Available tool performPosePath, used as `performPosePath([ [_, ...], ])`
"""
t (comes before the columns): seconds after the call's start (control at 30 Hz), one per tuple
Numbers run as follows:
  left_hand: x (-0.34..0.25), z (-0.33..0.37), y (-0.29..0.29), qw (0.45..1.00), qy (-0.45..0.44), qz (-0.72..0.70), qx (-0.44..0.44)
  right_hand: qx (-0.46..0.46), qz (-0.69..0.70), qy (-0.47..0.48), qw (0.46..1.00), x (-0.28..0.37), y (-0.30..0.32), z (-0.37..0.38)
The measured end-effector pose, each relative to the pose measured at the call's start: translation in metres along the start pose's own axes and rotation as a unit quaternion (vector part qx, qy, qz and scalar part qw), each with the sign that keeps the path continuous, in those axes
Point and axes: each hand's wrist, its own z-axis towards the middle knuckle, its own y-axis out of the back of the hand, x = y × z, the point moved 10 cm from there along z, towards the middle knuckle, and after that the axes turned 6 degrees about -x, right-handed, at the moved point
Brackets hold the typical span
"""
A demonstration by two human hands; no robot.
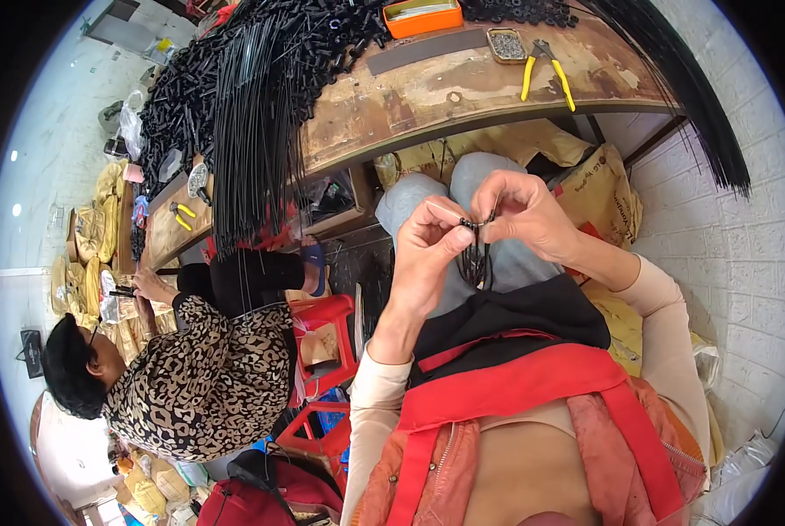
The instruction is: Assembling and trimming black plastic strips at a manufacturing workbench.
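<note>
Above my lap, my left hand [428, 245] pinches a thin black cord [475, 267] close to a small dark fitting [469, 223]. Thumb and forefinger of my right hand [526, 217] are closed on the same cord, a short way to the right. Between the two hands the fitting sits at fingertip height, and loops of the cord hang below it. The fitting's exact kind is too small to make out. Pliers with yellow handles [548, 74] lie on the wooden bench [428, 101] in front of me, out of both hands.
Black cords [256, 131] hang over the bench's left part, beside a heap of short black tubes [182, 105]. An orange box [423, 17] and a small tin of metal bits [506, 46] stand on top. A co-worker [208, 377] sits at left near red stools [327, 342].
</note>
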Motion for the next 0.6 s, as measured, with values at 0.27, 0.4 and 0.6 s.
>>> performPosePath([
  [0.27,0.010,0.004,-0.013,0.997,0.058,0.002,0.044,0.010,0.029,-0.013,0.999,0.013,0.008,-0.005],
  [0.4,0.021,0.003,-0.005,0.993,0.086,0.075,0.026,-0.050,-0.070,0.058,0.995,0.036,0.018,-0.016],
  [0.6,0.009,0.033,-0.003,0.992,0.082,0.086,-0.027,0.007,-0.155,0.024,0.988,0.053,0.036,0.020],
])
